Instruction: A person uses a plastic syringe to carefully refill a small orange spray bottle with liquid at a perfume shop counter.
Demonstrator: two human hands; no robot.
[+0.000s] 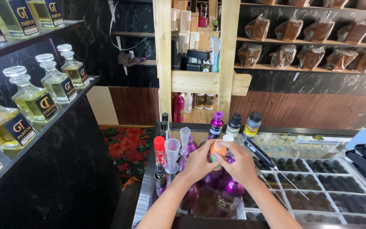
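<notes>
Both hands met over the glass counter [318,140], closed around a small bottle with an orange cap [218,150]. The left hand [198,163] wrapped the bottle's body from the near side, while the right hand [239,165] curled its fingers over the cap and neck, pinching it; whether the cap was being turned could not be told. The bottle stood just above a cluster of purple bottles [221,191], with a clear measuring cup [172,154] and a small funnel [184,136] beside the left hand and a red-capped bottle [159,150] further left. To do this well, it seemed best to hold the body still, keep the bottle upright, and twist only from the cap, clear of the cup and funnel
</notes>
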